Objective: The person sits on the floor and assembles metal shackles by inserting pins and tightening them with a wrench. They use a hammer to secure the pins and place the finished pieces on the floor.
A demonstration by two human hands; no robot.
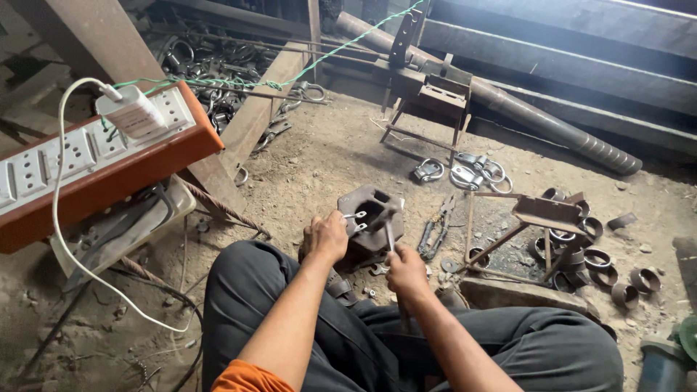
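Left hand (327,236) gripping small bent metal clamp (355,220) on heavy steel block (372,226); right hand (405,270) clenched around hammer handle (390,236); stiff, light, likely best pinched by near end

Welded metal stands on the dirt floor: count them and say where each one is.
2. One stand sits far ahead by the long pipe; the other stand is right of the block that the left hand and right hand work at. More may be hidden.
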